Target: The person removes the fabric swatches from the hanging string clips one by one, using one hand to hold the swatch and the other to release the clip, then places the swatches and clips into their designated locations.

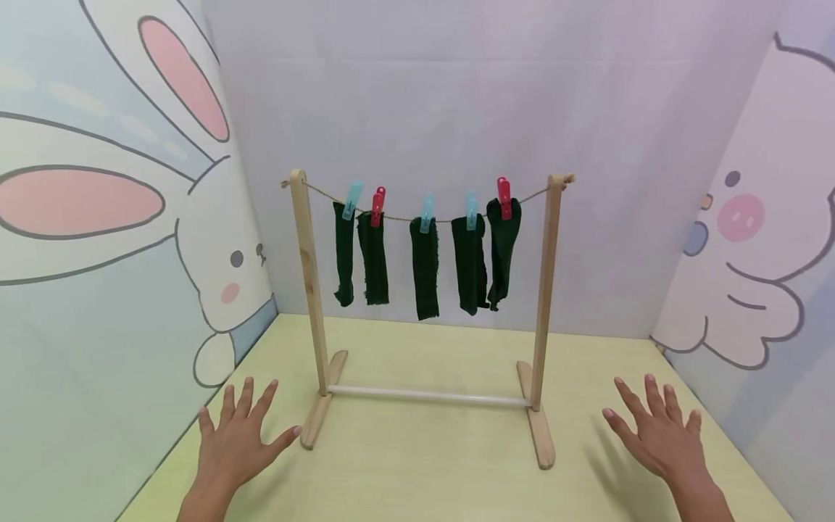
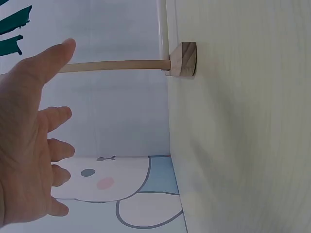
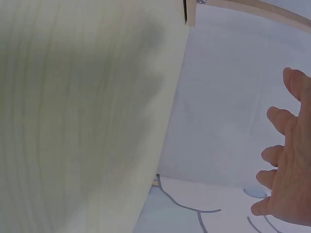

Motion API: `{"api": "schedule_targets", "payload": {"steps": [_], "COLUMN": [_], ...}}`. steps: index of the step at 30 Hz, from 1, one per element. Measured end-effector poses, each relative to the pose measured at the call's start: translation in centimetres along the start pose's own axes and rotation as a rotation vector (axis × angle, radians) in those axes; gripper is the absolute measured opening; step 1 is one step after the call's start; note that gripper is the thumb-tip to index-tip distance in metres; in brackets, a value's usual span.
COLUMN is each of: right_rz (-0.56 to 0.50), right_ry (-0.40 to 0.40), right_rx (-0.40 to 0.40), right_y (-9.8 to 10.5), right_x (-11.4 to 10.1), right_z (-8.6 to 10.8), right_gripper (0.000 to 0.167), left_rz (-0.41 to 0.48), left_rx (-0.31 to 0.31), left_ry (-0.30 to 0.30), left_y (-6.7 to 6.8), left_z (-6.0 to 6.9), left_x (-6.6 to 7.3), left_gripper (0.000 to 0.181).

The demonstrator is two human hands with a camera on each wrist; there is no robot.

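Observation:
Several dark green strips of cloth, like small socks, hang from a string on a wooden rack; one is the middle cloth (image 1: 425, 272). Blue clothespins such as the middle one (image 1: 427, 212) and red clothespins such as the right one (image 1: 504, 198) pinch them to the string (image 1: 324, 192). My left hand (image 1: 236, 442) hovers with spread fingers over the table, left of the rack's left foot (image 1: 316, 420). Beyond the right foot (image 1: 541, 438), my right hand (image 1: 665, 435) is also spread above the table. Neither holds anything.
The rack's left post (image 1: 306, 283) and right post (image 1: 546, 297) stand upright, joined low down by a white rod (image 1: 430, 396). The pale wooden table (image 1: 417, 471) meets a plain grey backdrop (image 1: 424, 109). Side panels show a rabbit (image 1: 215, 239) and another cartoon animal (image 1: 750, 290).

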State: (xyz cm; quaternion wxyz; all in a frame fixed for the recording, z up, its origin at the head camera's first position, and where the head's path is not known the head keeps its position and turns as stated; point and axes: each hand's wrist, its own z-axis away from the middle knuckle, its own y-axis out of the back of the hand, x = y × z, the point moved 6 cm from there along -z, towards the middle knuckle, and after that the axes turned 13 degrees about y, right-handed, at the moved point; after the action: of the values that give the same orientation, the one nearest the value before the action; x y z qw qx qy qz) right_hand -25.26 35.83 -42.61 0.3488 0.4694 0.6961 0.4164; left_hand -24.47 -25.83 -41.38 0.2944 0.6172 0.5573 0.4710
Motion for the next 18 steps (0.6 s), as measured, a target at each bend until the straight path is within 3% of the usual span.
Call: {"api": "schedule_targets", "payload": {"steps": [7, 12, 18], "right_rz": [-0.011, -0.015, -0.023], "right_ry": [0.005, 0.041, 0.063], "right_rx": [0.012, 0.139, 0.254], "right_y": [0.0, 0.9, 2.3], "right_x": [-0.2, -0.8, -1.1], "right_z": [-0.2, -0.4, -0.6], "right_gripper": [0.072, 0.080, 0.075], "left_rz": [0.010, 0.031, 0.079], "left_rx": [-0.006, 0.020, 0.047], "left_ry": [-0.004, 0.002, 0.016], "left_y": [-0.2, 0.7, 1.0], "left_z": [-0.2, -0.6, -0.7], "left_x": [0.2, 0.8, 1.4], "left_gripper": [0.086, 0.086, 0.084]}}
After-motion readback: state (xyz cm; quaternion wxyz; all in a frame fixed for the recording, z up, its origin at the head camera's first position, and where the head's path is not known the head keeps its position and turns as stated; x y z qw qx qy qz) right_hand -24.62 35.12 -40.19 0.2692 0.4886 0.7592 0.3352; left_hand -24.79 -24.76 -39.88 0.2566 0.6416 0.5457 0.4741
